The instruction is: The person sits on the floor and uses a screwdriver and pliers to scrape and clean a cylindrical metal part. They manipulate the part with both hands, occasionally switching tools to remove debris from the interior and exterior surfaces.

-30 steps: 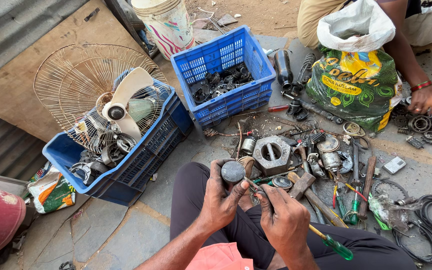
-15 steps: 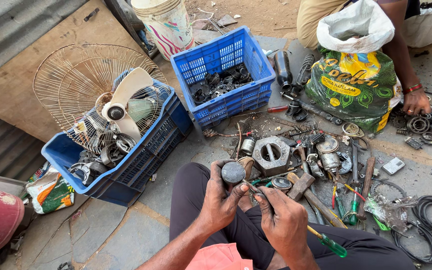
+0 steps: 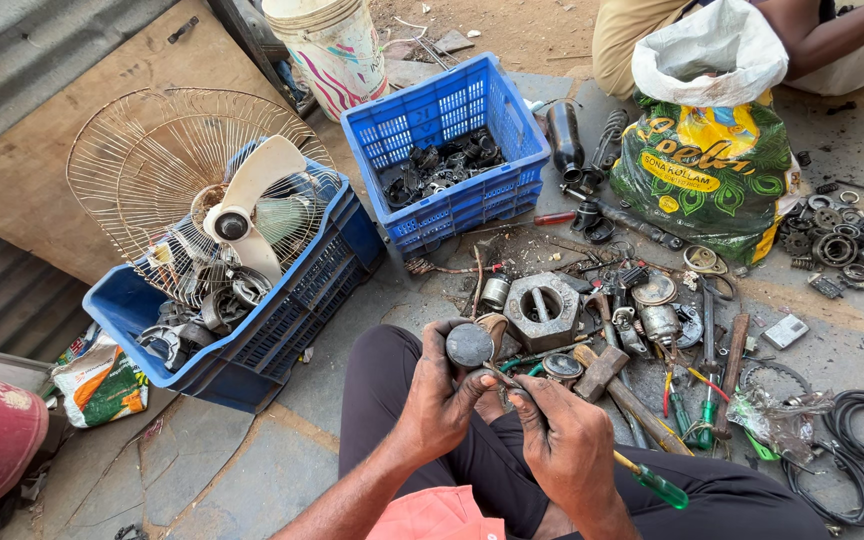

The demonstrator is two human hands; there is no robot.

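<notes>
Round metal part (image 3: 469, 344) gripped in left hand (image 3: 434, 400), near hammer (image 3: 602, 372).
Right hand (image 3: 562, 440) fingers pinching green-handled screwdriver (image 3: 592, 445), prying; calls for steady tip.

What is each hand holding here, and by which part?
The left hand grips a small round dark metal part around its side, flat face up. The right hand holds a green-handled screwdriver near its shaft, the tip end hidden behind the fingers.

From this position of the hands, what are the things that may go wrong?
1. The left hand grips the small round metal part only by its sides; if the green-handled screwdriver in the right hand slips, its tip may hit the fingers.
2. If dropped, the part may vanish among the scattered metal parts.
</notes>
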